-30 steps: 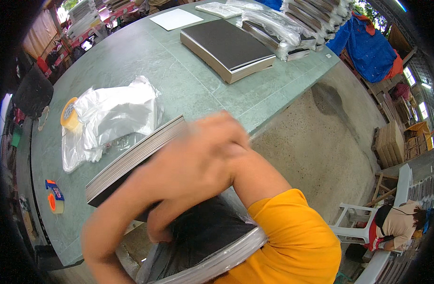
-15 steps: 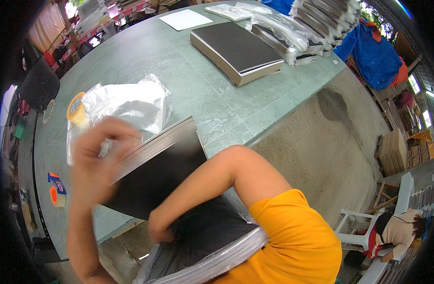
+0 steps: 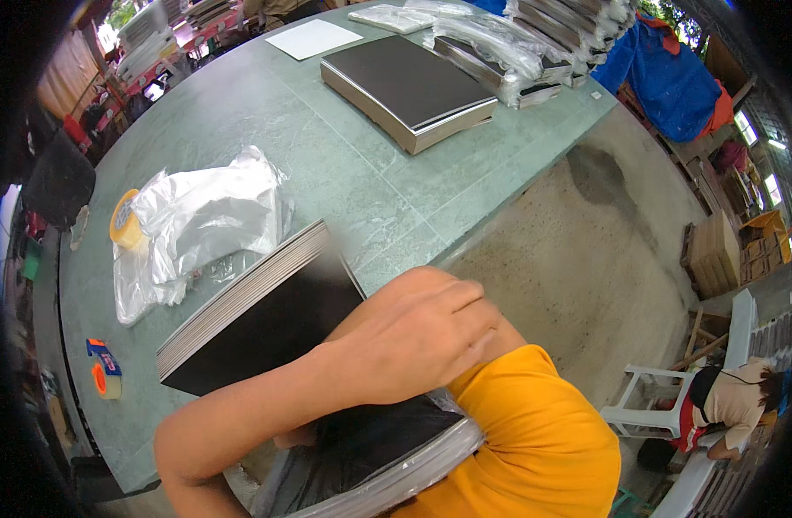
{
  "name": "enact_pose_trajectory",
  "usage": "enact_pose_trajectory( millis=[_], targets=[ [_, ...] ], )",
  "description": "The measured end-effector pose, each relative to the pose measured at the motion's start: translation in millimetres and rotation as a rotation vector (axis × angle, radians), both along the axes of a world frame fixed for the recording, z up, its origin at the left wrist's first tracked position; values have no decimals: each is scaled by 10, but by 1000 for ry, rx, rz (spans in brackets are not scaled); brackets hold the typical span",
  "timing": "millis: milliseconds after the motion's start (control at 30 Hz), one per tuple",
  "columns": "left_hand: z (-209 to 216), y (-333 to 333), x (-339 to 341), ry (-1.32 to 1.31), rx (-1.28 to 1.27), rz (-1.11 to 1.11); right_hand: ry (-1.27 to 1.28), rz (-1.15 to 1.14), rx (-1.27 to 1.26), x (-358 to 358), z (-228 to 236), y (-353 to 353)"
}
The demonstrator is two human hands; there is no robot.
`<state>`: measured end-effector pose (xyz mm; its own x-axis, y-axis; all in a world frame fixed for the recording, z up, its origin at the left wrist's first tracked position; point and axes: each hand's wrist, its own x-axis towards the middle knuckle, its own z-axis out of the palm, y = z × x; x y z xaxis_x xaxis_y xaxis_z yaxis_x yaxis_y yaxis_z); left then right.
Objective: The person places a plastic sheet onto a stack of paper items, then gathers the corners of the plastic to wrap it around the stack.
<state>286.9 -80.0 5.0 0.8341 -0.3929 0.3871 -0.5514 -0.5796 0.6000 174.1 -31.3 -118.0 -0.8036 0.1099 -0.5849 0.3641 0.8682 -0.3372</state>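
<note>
My left hand lies across my right arm close to the elbow, its bent fingers curled over the skin. Most of my right forearm is behind it. Of my right hand only a bit shows under the left forearm; its fingers are hidden, beside a black stack wrapped in clear plastic close to my body. Just beyond my arms, a tilted stack of black-faced sheets with pale layered edges rests at the table's near edge. Crumpled clear plastic bags lie past it, with a yellow tape roll on them.
The green table carries another black-topped stack, a white sheet and plastic-wrapped stacks at the far right. A blue tape dispenser lies at left. Right, a person bends beside a white plastic chair.
My left hand has swung right, from above the stack's pale edge onto my right arm. The view has shifted slightly, and the right arm stays bent in much the same place.
</note>
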Motion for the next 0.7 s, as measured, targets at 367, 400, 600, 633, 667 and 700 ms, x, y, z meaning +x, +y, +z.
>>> enact_pose_trajectory(
  millis=[367,400,600,633,667,700],
  targets=[
    [337,790,-432,-63,-31,514,-11,-79,-57,136,33,5],
    [352,1037,-551,-127,31,589,-8,-118,-77,202,36,-3],
    [93,2862,-2687,-239,319,1574,154,-155,-209,469,-268,-42],
    [-87,3316,-3489,-151,302,1738,195,-168,-218,556,-280,-83],
    [-268,3690,-4358,-43,279,1908,232,-153,-229,621,-298,-126],
    [-400,3762,-4954,-77,-165,2062,277,-97,-286,679,-338,-125]
  ],
)
